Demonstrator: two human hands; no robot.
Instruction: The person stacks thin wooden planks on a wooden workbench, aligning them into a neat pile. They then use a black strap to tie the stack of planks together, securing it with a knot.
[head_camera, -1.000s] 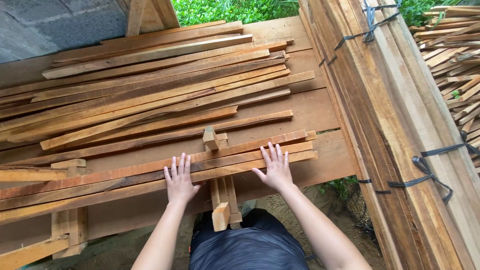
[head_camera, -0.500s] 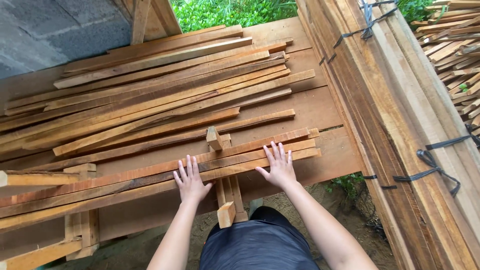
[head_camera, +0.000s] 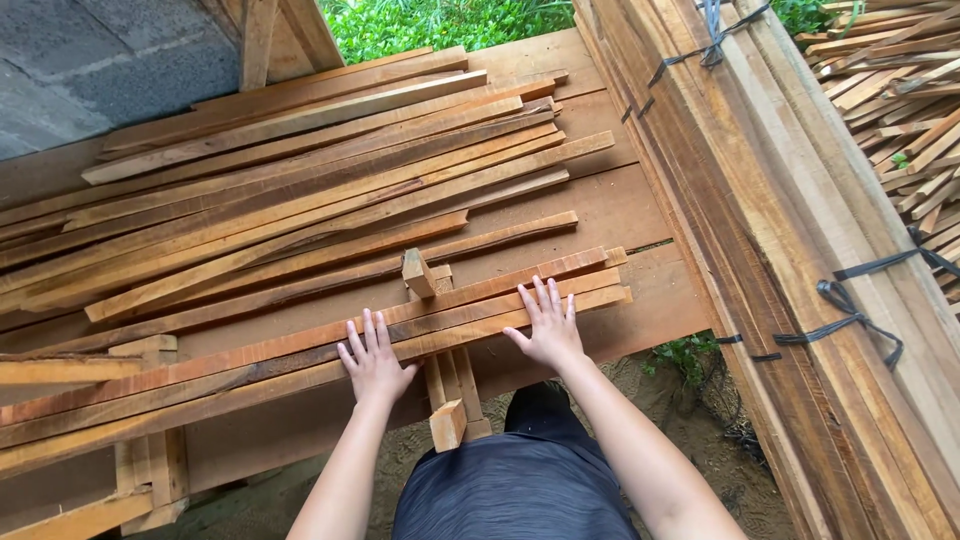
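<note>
Hands lie flat and spread on long reddish-brown wooden slats (head_camera: 300, 355) at the near edge of a broad brown plank worktop (head_camera: 610, 215): the left hand (head_camera: 375, 362) presses palm-down with fingers fanned wide, gripping nothing, and the right hand (head_camera: 548, 325) rests the same way further along the same slats, fingers open. Between the two hands a short pale wooden block (head_camera: 417, 272) stands tilted just behind the slats, and a stubby wooden support piece (head_camera: 448, 423) juts out below the worktop's edge. Behind them a loose heap of long thin wooden strips (head_camera: 300, 170) lies slantwise across the worktop. To the right runs a tall stack of pale planks bound with dark straps (head_camera: 800, 230)
</note>
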